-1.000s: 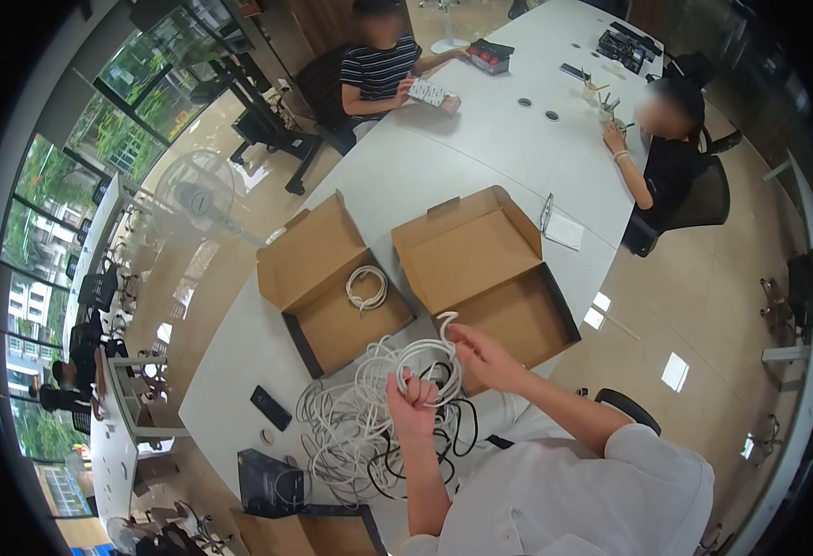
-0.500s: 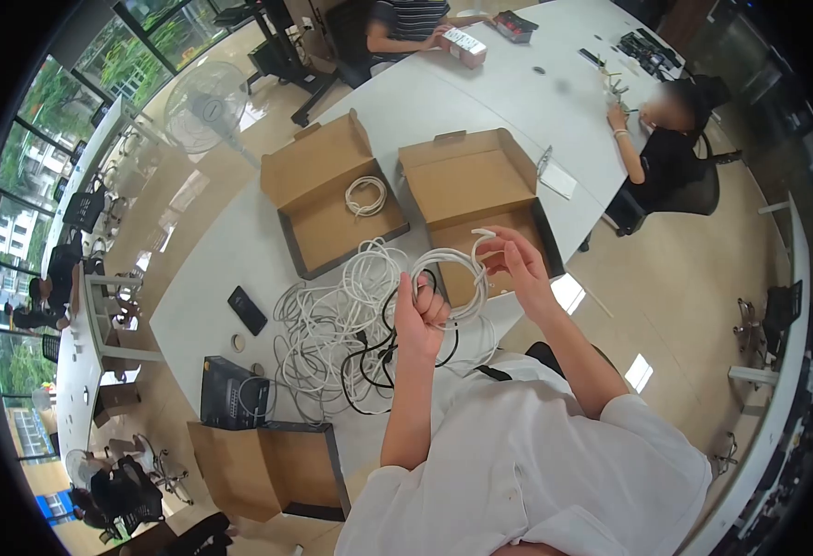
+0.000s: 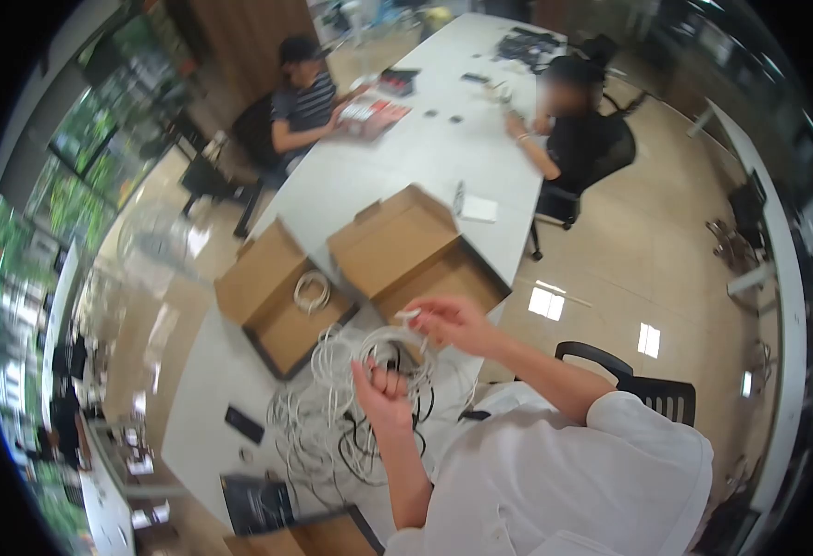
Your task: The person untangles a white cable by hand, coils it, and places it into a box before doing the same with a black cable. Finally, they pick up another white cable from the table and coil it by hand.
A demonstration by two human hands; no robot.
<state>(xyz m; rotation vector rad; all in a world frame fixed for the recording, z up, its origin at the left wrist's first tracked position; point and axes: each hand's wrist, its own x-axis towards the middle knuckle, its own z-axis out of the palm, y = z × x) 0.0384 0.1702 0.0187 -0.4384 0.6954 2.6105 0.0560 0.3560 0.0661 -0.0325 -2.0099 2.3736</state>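
Observation:
My left hand (image 3: 384, 397) is closed around a coil of white cable (image 3: 367, 345), holding it above the table. On the other side of the coil, my right hand (image 3: 454, 324) pinches the white cable near its loose end (image 3: 407, 315). Below both hands lies a tangled heap of white and grey cables (image 3: 300, 431), with a black cable (image 3: 355, 449) among them. Some of the heap is hidden behind my left hand and forearm.
Two open cardboard boxes (image 3: 281, 329) (image 3: 476, 276) stand beyond my hands; the left one holds a coiled white cable (image 3: 312, 292). A phone (image 3: 244, 423), a black box (image 3: 256, 503) and another open box (image 3: 332, 537) lie nearer. Two people (image 3: 309, 116) (image 3: 573, 120) sit farther along the table.
My view has swung, showing more of the table's far end. The fingers of my right hand, looser before, have drawn together on the cable's end. The coil stays in my left hand.

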